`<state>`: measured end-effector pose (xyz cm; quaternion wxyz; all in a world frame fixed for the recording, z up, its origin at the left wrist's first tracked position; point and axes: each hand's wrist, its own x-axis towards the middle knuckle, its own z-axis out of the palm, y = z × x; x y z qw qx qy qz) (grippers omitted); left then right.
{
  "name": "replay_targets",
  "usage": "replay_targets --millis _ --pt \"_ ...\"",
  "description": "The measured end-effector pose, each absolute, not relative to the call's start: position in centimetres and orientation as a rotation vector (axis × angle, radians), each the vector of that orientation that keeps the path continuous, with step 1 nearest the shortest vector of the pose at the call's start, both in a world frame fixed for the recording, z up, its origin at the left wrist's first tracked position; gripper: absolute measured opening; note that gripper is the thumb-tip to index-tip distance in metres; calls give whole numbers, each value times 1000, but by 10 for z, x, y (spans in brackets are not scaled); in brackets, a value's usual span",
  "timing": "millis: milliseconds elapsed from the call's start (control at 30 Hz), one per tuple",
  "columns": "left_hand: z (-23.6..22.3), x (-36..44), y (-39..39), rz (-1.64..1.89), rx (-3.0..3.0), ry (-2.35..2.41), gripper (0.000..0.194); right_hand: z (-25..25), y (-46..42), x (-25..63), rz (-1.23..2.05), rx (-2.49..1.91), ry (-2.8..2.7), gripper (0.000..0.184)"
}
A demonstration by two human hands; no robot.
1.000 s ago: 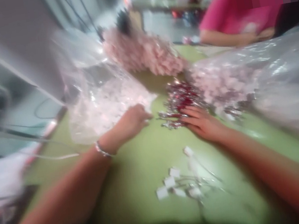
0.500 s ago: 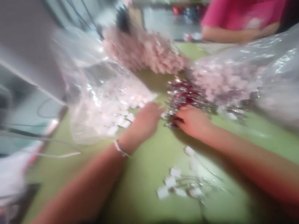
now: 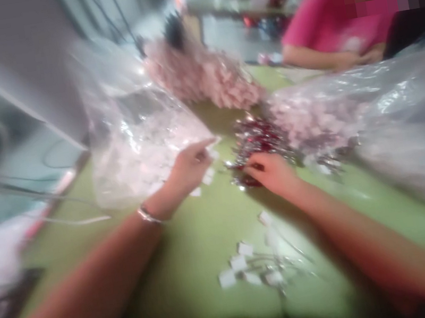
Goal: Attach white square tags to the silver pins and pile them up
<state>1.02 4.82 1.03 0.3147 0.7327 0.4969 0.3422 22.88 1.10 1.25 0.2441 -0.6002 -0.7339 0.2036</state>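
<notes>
One dense, shiny heap [image 3: 260, 134], deep red and silver, blurred

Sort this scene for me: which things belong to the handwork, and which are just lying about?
Seemingly in use:
silver-and-red pile, at the right hand
small white pieces, beside the left hand
probably the white-tipped stems in front

Seemingly just lying about:
pink bundles at the back
white cable at left
clear bag at right
</notes>
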Motion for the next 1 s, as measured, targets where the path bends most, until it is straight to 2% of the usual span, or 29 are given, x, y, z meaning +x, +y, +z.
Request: replay_targets --millis 233,500,733,1000 --pt "7 19 30 771 1462 1016 26 41 -15 227 755 -1651 -1943 17" --pt "4 32 19 762 977 848 16 19 -31 232 765 -1593 -1952 17" --pt "1 35 17 731 1013 830 28 19 -27 232 781 -1597 -1957 18" --pt "0 30 17 752 1496 901 24 34 -28 233 1456 -1714 -1528 16"
